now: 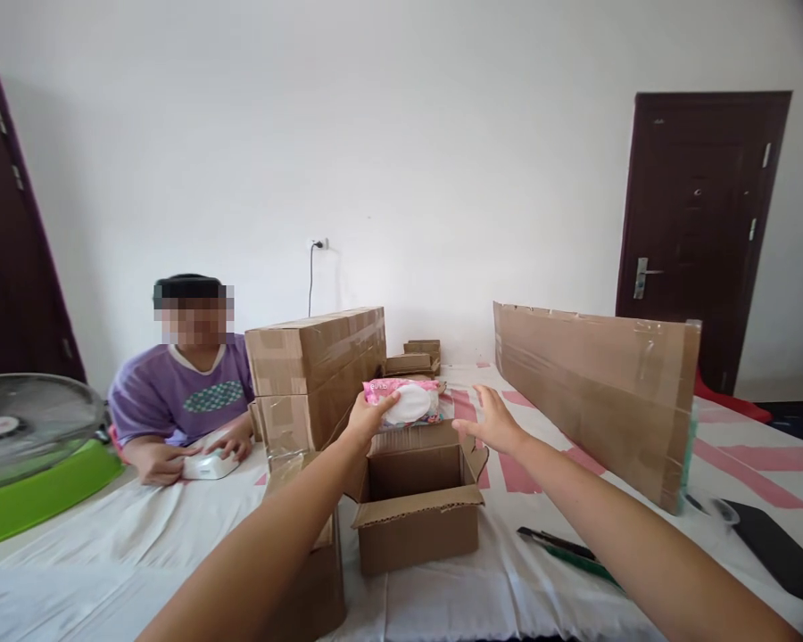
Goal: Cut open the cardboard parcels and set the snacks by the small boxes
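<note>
My left hand (369, 417) grips a pink pack of wet wipes (407, 403) with a white oval lid by its left end. The pack is held up above the far side of an open cardboard box (418, 541) whose flaps are spread. Off to the right of the pack, my right hand (493, 423) has its fingers apart and holds nothing; it is near the box's right flap. As far as I can see into the box, its inside looks dark, and its floor is hidden.
Stacked cartons (314, 374) stand left, a tall cardboard panel (595, 401) right. A green utility knife (566, 555) and a black flat object (780, 548) lie on the cloth-covered table (434, 606). A person (187, 392) sits left, hands on a white object (211, 464), near a fan (33, 446).
</note>
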### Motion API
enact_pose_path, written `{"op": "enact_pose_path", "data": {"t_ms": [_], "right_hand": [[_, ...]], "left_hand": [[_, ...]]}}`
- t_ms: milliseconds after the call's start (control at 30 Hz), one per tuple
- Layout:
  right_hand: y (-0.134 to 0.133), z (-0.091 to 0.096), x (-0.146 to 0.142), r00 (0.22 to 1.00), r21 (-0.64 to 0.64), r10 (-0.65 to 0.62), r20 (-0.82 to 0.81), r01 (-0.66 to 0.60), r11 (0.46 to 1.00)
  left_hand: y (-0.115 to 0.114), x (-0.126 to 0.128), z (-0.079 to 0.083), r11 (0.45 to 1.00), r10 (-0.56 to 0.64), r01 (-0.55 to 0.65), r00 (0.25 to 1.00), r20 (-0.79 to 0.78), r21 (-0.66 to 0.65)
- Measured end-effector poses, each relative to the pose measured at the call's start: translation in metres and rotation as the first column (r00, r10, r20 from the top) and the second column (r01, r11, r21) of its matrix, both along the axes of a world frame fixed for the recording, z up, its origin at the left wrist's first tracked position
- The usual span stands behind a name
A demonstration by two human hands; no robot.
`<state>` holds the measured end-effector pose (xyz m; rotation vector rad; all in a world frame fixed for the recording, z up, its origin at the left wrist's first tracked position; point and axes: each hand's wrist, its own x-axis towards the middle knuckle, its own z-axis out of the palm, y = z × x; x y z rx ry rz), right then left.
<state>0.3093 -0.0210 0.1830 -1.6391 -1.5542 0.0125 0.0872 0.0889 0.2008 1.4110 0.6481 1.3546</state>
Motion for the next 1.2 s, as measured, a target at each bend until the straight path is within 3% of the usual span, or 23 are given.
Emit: {"op": "enact_pose_path", "data": {"t_ms": [100,200,267,333,433,467,533,600,700,767,833,900,933,967,1000,1033,1100,1133,1167,1200], "right_hand": [[-0.011,0.002,-0.014,0.949,0.076,0.126,-0.288,-0.108,0.991],[-0.038,0.011,-0.032,0.743,0.252,0.397,-0.539,-0.308,0.918],[-0.065,0.010,-0.041,0.618,0.366,0.533,-0.578,-0.387,0.846],[-0.097,-0.004,-0.046,0.575,0.403,0.609,-0.546,-0.457,0.793],[-0.141,-0.052,-0.047,0.608,0.320,0.624,-0.491,-0.540,0.779],[-0.151,-0.074,-0.045,0.628,0.292,0.590,-0.508,-0.519,0.803],[-0.163,-0.121,-0.041,0.687,0.261,0.470,-0.554,-0.393,0.882],[-0.162,-0.165,-0.036,0.699,0.226,0.392,-0.597,-0.323,0.919],[-0.139,-0.206,-0.033,0.648,0.215,0.418,-0.636,-0.371,0.903],[-0.115,-0.217,-0.034,0.688,0.214,0.398,-0.607,-0.341,0.915],[-0.089,-0.219,-0.038,0.785,0.187,0.315,-0.533,-0.255,0.949],[-0.065,-0.221,-0.045,0.876,0.122,0.208,-0.435,-0.172,0.978],[-0.055,-0.223,-0.049,0.910,0.072,0.161,-0.382,-0.145,0.987],[-0.046,-0.226,-0.054,0.937,0.019,0.118,-0.328,-0.118,0.993],[-0.040,-0.230,-0.058,0.958,-0.029,0.071,-0.279,-0.082,0.996],[-0.035,-0.234,-0.061,0.972,-0.068,0.022,-0.236,-0.039,0.997],[-0.031,-0.242,-0.065,0.984,-0.102,-0.061,-0.168,0.044,0.994],[-0.032,-0.246,-0.066,0.986,-0.095,-0.080,-0.146,0.066,0.993],[-0.033,-0.248,-0.066,0.988,-0.078,-0.079,-0.130,0.069,0.995],[-0.035,-0.250,-0.065,0.991,-0.055,-0.066,-0.116,0.060,0.997]], "left_hand": [[-0.027,0.004,0.007,0.990,-0.135,0.134,0.991,0.023,0.031],[-0.072,0.007,0.015,0.950,-0.296,0.293,0.955,0.021,0.107],[-0.107,0.003,0.012,0.951,-0.290,0.288,0.957,0.007,0.110],[-0.139,-0.004,-0.004,0.940,-0.324,0.326,0.945,-0.039,0.101],[-0.170,-0.018,-0.048,0.841,-0.531,0.528,0.847,-0.011,0.113],[-0.175,-0.021,-0.065,0.779,-0.617,0.614,0.787,-0.019,0.122],[-0.177,-0.026,-0.098,0.709,-0.699,0.699,0.714,-0.041,0.098],[-0.172,-0.028,-0.124,0.681,-0.731,0.732,0.680,-0.059,-0.004],[-0.153,-0.028,-0.147,0.679,-0.728,0.711,0.685,-0.035,-0.182],[-0.136,-0.027,-0.157,0.728,-0.668,0.640,0.742,-0.047,-0.244],[-0.118,-0.028,-0.168,0.839,-0.534,0.504,0.836,-0.128,-0.207],[-0.104,-0.031,-0.183,0.973,-0.232,0.221,0.936,-0.265,-0.072],[-0.100,-0.033,-0.192,0.999,-0.017,0.030,0.942,-0.336,0.034],[-0.098,-0.035,-0.200,0.974,0.205,-0.148,0.897,-0.392,0.170],[-0.098,-0.036,-0.209,0.907,0.390,-0.262,0.814,-0.430,0.329],[-0.100,-0.037,-0.216,0.822,0.521,-0.286,0.726,-0.448,0.493],[-0.106,-0.034,-0.227,0.650,0.646,-0.102,0.596,-0.477,0.753],[-0.108,-0.031,-0.229,0.586,0.674,0.026,0.541,-0.504,0.810],[-0.109,-0.027,-0.229,0.552,0.693,0.128,0.478,-0.539,0.824],[-0.107,-0.022,-0.227,0.552,0.710,0.187,0.406,-0.576,0.812]]}}
